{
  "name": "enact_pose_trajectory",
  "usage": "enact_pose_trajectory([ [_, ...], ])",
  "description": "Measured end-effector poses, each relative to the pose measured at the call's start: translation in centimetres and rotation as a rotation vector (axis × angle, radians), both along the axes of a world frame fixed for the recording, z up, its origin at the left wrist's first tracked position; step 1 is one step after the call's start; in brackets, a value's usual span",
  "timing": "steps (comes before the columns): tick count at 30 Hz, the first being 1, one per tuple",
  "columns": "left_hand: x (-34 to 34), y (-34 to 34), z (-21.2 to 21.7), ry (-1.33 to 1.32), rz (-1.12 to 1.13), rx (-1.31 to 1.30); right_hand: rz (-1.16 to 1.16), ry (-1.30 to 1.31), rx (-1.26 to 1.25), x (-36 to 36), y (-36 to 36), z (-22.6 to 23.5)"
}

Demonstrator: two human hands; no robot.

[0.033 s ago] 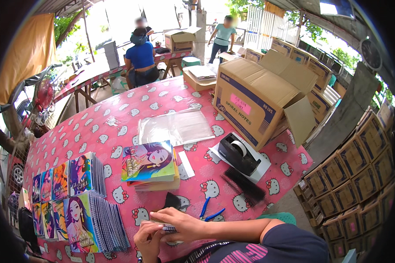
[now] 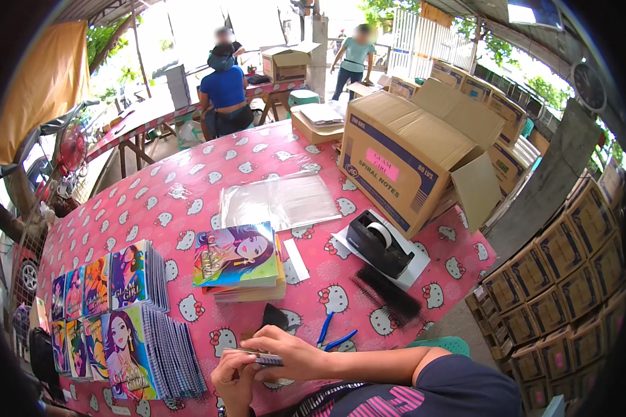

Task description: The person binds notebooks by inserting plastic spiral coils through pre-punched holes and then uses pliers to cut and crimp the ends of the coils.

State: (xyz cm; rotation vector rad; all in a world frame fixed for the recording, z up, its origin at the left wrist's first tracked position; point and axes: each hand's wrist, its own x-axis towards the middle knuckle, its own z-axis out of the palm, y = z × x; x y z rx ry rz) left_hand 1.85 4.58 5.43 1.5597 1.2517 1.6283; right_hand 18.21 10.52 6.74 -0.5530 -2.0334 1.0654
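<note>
— What does the head view show close to the person?

— Both hands sit at the lower edge of the desk (image 2: 188,187), which wears a pink cloth printed with white cat faces. The left hand (image 2: 235,381) and the right hand (image 2: 292,353) meet on a small flat notebook (image 2: 263,358) held edge-on between them. The fingers (image 2: 254,340) of the right hand are curled over its top, and the left hand's fingers are closed under and around its near end. So both hands have hold of it, just above the desk's near edge.

— And around the hands?

— Just beyond the right hand lies a blue-handled tool (image 2: 332,333), near a black spiral binding comb (image 2: 388,292). Beside the comb stands a black tape dispenser (image 2: 379,243) on a white sheet. Straight ahead of the hands is a short stack of notebooks (image 2: 240,260) with a colourful cartoon girl on the cover. Further back lies a pile of clear plastic sleeves (image 2: 278,200).

— To the left?

— Rows of spiral notebooks (image 2: 118,313) stand fanned out, covers showing, well apart from the hands.

— To the right?

— A large open cardboard box (image 2: 410,149) rests on the desk's far right corner, with more cartons (image 2: 570,264) stacked beyond it. At the back, a person in a blue top (image 2: 224,94) sits at another table.
</note>
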Motion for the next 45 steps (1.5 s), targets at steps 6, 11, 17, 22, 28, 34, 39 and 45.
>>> enact_pose_trajectory([
  [6, -0.5, 0.1, -0.9, -0.144, 0.089, -0.055, -0.144, 0.035, 0.096, -0.3, -0.4, -0.1],
  [11, -1.4, -0.3, 0.9, 0.073, 0.185, -0.062, -0.171, 0.1, 0.207, -2.2, 0.4, 1.1],
  [17, 0.3, 1.2, -0.3, -0.079, 0.105, 0.028, -0.203, 0.047, -0.135, -0.9, 0.4, 1.1],
  [22, 0.2, 0.6, 0.2, -0.023, 0.155, 0.092, -0.167, -0.089, -0.295, -1.2, 0.8, 1.7],
  [28, -0.3, 0.3, 2.0, 0.038, 0.209, -0.052, -0.115, -0.068, 0.173, -2.3, 1.6, 4.2],
  [34, -2.8, -1.3, 4.9, 0.074, 0.394, 0.045, 0.068, -0.016, 0.08, -2.9, 3.5, 6.7],
  [39, -11.5, -6.5, 13.5, -0.125, 0.792, 0.359, -0.247, 0.096, -0.063, 0.3, 11.7, 7.2],
  [45, -21.4, -3.5, 19.0, 0.676, 0.636, 0.032, -0.535, -0.259, 0.104, 1.7, 20.3, -4.6],
])
